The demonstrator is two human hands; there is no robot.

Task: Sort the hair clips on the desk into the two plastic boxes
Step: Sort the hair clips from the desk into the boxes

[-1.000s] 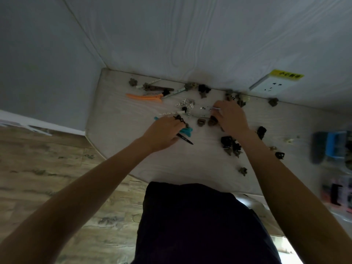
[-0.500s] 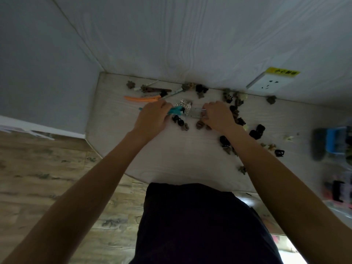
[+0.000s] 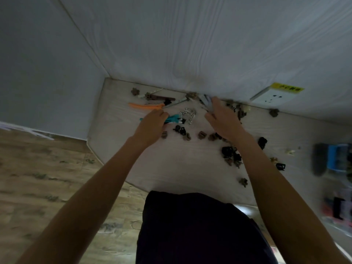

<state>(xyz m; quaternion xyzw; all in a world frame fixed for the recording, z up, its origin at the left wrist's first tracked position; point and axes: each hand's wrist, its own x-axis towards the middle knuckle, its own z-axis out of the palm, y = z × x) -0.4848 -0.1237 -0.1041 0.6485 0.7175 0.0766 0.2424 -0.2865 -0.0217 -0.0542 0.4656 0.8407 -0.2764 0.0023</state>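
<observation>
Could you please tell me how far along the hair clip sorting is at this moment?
Early. Done: nothing clearly; the boxes at the right edge are blurred. In hand: the left hand is on a teal clip, the right hand holds pale long clips. Left: many small clips scattered on the desk.

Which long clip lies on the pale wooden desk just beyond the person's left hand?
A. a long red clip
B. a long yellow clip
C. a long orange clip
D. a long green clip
C: the long orange clip lies flat on the pale wooden desk, just past the left hand.
</observation>
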